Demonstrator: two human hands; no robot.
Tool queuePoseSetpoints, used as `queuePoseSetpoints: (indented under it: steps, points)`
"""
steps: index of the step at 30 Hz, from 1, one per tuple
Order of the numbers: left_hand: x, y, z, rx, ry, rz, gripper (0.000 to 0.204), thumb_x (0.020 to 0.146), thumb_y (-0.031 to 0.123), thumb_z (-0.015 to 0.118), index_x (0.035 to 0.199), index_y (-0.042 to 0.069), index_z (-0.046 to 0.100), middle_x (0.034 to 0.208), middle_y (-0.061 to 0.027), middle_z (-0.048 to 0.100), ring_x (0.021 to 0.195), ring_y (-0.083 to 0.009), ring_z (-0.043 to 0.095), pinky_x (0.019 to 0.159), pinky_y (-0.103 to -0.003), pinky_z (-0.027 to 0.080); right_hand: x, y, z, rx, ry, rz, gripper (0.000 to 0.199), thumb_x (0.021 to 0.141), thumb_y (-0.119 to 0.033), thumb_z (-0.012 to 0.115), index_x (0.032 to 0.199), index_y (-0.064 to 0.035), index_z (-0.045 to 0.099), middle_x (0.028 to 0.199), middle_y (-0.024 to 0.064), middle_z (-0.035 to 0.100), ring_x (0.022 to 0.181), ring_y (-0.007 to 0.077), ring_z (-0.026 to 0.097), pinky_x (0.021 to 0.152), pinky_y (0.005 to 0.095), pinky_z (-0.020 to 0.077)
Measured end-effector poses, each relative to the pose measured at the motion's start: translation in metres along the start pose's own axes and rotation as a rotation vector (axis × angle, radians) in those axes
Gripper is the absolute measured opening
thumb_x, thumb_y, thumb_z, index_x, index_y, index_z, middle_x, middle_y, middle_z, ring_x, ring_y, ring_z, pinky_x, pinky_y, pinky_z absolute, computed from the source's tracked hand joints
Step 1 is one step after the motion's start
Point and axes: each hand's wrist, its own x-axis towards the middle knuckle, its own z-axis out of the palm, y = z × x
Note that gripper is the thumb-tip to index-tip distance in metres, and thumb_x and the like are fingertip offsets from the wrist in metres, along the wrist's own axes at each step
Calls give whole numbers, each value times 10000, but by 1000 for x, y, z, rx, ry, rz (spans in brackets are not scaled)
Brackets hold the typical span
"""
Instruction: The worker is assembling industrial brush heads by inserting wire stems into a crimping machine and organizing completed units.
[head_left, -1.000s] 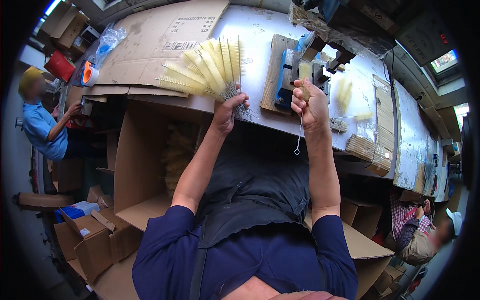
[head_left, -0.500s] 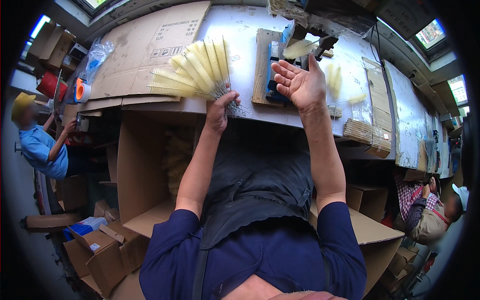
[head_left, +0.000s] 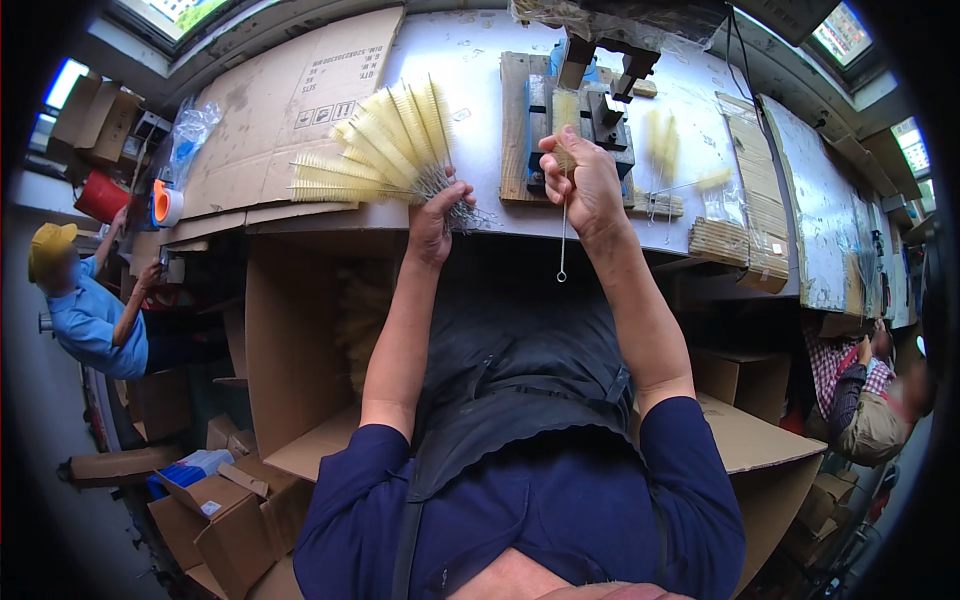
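Left of upper centre in the head view, I log the left hand point(head_left: 432, 222) closed around the wire stems point(head_left: 434, 182) of fanned yellow brushes point(head_left: 390, 150). Just right of upper centre, the right hand point(head_left: 588, 188) grips a single brush point(head_left: 566, 108), its looped wire end point(head_left: 561, 276) hanging below; contact with the blue fixture point(head_left: 537, 120) I cannot tell. Upper right: loose brushes point(head_left: 660, 145) on the white tabletop point(head_left: 455, 55).

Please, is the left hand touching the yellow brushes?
Touching. The head view shows the left hand gripping the yellow brushes by their wire stems.
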Motion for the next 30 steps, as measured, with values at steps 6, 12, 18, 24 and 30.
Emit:
queuePoseSetpoints:
  steps: [6,12,18,24,30]
  points:
    - [-1,1,1,15,16,2,325,842,-2,688,1133,23,545,866,-103,654,765,-186,665,709,-308,571,2,-13,-52,69,19,-69,337,1042,-279,468,988,36,574,613,31,513,394,47,343,349,202,314]
    - [-3,2,1,30,8,-6,331,844,1,684,1145,17,547,879,-106,661,773,-189,673,722,-303,571,4,-21,-57,16,55,-82,319,1038,-265,482,970,30,580,603,21,508,390,37,362,343,181,320]
    - [-2,0,-3,30,15,-23,326,849,8,680,1147,20,547,883,-103,665,770,-186,670,735,-302,567,1,-32,-59,-27,74,-61,304,1040,-259,482,922,5,577,592,14,502,385,34,362,334,180,318]
    - [-2,2,-1,37,13,-8,322,853,2,676,1149,16,548,887,-102,668,770,-189,668,732,-310,565,8,-39,-65,20,30,-4,296,1037,-254,495,900,-1,568,594,13,500,386,37,354,338,188,305]
    - [-1,-2,2,12,54,-18,265,847,-9,671,1095,14,582,909,-79,643,756,-192,665,723,-325,574,2,-41,-69,27,39,10,283,1024,-242,515,911,12,573,599,21,510,379,39,358,340,197,308]
